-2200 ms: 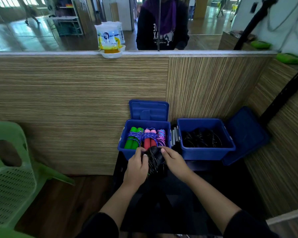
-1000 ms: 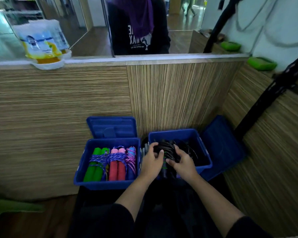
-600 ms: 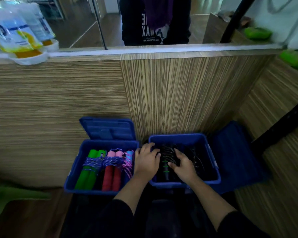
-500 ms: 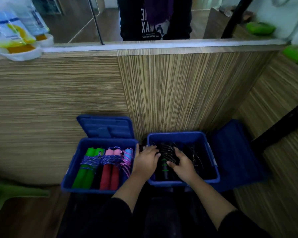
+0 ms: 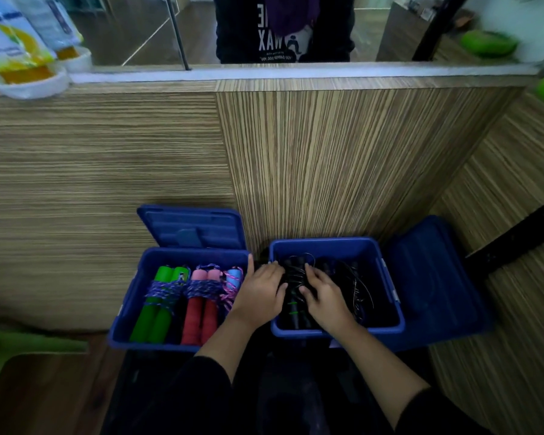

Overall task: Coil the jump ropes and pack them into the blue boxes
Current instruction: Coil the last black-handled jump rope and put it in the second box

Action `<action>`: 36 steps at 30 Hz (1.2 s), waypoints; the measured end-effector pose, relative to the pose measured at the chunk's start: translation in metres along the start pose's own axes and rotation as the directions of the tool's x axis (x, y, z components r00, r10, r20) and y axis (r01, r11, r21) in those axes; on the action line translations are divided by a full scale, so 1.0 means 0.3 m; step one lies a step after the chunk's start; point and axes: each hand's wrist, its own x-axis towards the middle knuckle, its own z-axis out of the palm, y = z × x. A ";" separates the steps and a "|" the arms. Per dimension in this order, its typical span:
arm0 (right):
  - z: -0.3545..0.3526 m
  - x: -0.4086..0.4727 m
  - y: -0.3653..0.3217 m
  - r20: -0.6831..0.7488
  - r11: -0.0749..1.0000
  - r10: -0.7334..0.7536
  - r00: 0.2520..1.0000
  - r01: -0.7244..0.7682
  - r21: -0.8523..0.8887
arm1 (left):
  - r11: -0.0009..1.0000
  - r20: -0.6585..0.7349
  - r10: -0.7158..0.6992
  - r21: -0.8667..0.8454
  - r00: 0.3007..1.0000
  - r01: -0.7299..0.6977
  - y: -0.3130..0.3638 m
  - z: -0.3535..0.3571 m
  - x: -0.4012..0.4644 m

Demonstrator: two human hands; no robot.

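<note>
Black rope [image 5: 292,296], coiled into a bundle with green marks on its handles, lies at the left end of the right box [image 5: 390,329], on top of other dark ropes [image 5: 352,285] whose thin cords loop loosely across the inside. Both hands press down on the bundle. The left hand [image 5: 259,293] reaches over the box's left wall, palm down, fingers [image 5: 272,268] bent over the coil's far left part, thumb stretched out toward the other box. The right hand [image 5: 325,293] lies on the coil's right side, fingers [image 5: 311,271] curved over the cords; whether either hand truly grips the rope or only pushes it down, I cannot tell.

Just to the left stands the left box [image 5: 123,324], holding 3 coiled ropes side by side: 1 with green handles [image 5: 154,312], 1 with red handles [image 5: 200,315], and 1 with pale blue handles [image 5: 233,277], each wound with purple or pink cord. Its lid [image 5: 192,227] stands up behind it against the wooden panel [image 5: 107,171]. A 2nd lid [image 5: 431,277] leans at the right of the right box. Both boxes sit on a dark table [image 5: 289,387]. A green chair [image 5: 19,350] shows at the far left, blurred.
</note>
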 end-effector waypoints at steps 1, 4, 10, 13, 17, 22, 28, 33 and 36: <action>0.006 -0.002 -0.002 -0.003 1.000 -0.006 1.000 0.006 0.007 | 1.000 0.027 -0.002 0.016 1.000 0.001 0.002 -0.003 -0.001; 0.013 0.000 0.002 -0.028 1.000 -0.016 0.999 0.016 0.017 | 1.000 0.049 -0.019 -0.012 0.999 0.020 0.007 0.003 -0.007; 0.041 0.001 0.013 0.038 0.994 -0.007 0.999 0.011 -0.109 | 0.992 0.081 0.108 0.050 0.991 -0.112 0.016 0.026 0.015; 0.034 0.016 0.008 0.098 0.968 0.060 0.993 -0.034 -0.247 | 0.972 0.144 0.156 0.152 0.977 -0.177 0.009 0.035 0.032; 0.024 0.009 0.010 0.104 0.987 0.088 0.991 -0.073 -0.141 | 0.977 0.175 0.080 0.180 0.981 -0.112 0.040 0.045 0.042; -0.003 -0.009 0.011 0.174 0.998 0.055 0.983 -0.059 0.019 | 0.996 0.099 0.051 0.064 0.994 -0.057 0.048 0.032 -0.003; 0.002 -0.047 0.000 0.163 0.993 0.059 0.985 -0.075 0.095 | 0.996 0.157 -0.083 -0.029 0.984 0.088 0.085 -0.014 -0.031; -0.022 -0.071 -0.007 0.107 0.991 0.077 0.991 -0.088 0.096 | 0.976 0.108 -0.139 -0.151 0.984 0.154 0.094 -0.022 -0.045; -0.038 -0.082 -0.010 0.089 0.989 0.093 0.992 -0.102 0.104 | 0.970 0.160 -0.158 -0.161 0.974 0.184 0.121 -0.029 -0.035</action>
